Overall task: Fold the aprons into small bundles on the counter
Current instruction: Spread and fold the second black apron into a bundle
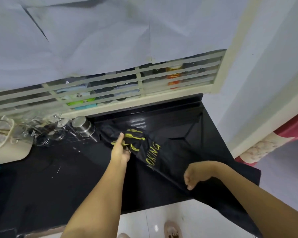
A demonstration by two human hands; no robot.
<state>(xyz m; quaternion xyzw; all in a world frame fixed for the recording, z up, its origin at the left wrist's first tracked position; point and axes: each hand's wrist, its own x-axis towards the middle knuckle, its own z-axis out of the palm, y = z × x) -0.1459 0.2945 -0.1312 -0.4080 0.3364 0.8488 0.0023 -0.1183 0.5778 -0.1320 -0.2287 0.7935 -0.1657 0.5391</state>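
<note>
Apron [172,152], black with yellow print, lies spread over the right end of the counter [50,177], one corner hanging past the front edge. Near that edge the right hand [195,176] grips a fold with curled fingers. Farther in, the left hand [121,150] pinches the cloth beside the print, thumb straight. A steel canister [83,126] stands by the back edge, just left of the apron.

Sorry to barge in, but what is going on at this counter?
A person is folding a black apron with yellow print, which lies crumpled on the black counter. The left hand grips it by the print, and the right hand pinches a fold nearer the front. It is not yet a bundle, and part hangs over the edge.
</note>
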